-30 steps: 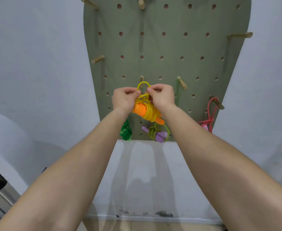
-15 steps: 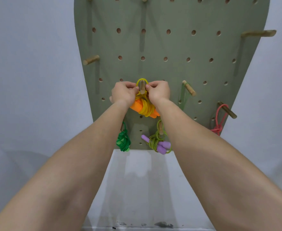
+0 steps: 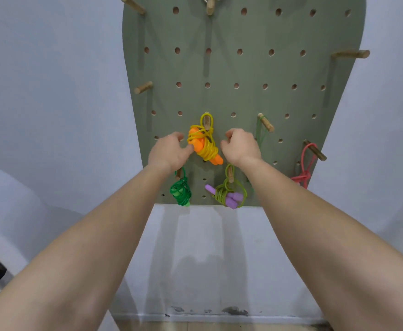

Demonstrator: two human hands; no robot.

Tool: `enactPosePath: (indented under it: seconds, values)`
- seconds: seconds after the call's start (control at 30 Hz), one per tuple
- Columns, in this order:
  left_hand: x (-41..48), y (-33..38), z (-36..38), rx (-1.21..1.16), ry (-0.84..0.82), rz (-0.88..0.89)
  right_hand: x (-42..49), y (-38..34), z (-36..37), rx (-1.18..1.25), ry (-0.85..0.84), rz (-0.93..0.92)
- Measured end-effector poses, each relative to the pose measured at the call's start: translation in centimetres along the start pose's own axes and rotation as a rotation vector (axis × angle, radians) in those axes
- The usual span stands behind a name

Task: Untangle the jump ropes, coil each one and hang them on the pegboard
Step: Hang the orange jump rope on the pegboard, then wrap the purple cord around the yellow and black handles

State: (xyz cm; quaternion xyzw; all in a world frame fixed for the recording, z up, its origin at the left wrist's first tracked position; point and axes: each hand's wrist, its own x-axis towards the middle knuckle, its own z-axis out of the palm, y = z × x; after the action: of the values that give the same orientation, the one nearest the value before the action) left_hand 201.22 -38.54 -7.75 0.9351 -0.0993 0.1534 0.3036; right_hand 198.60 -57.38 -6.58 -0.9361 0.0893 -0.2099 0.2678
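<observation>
**Yellow Rope Up On Its Peg**

The yellow jump rope hung by its loop from a wooden peg mid-pegboard. The left hand and right hand flanked it, fingers loosely curled and gripping nothing. The left thumb seemed to brush an orange handle. The danger: one nudge there could slide that loop off the peg.

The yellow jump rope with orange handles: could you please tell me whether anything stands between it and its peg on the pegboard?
Nothing visible does: the yellow jump rope is already looped over its wooden peg on the pegboard. The left hand and right hand flank it, gripping nothing.
</observation>
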Motion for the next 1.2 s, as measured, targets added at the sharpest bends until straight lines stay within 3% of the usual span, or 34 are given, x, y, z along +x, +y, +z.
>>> enactPosePath:
  seconds: [0.1,0.23,0.5,1.2]
  values:
    - [-2.8,0.3,-1.9,0.237,-0.092,0.033,-2.7,0.1,-1.8,-0.203,-0.045,-0.087]
    - [-5.4,0.8,-4.2,0.376,-0.150,0.055,-6.1,0.1,-3.7,-0.405,-0.094,-0.140]
    - [-9.6,-0.3,-2.8,0.420,-0.184,0.100,-11.1,1.5,-2.0,-0.397,-0.163,-0.134]
    - [-32.5,-27.7,41.2,0.523,-0.522,0.040,-33.4,31.3,39.3,-0.434,-0.512,-0.043]
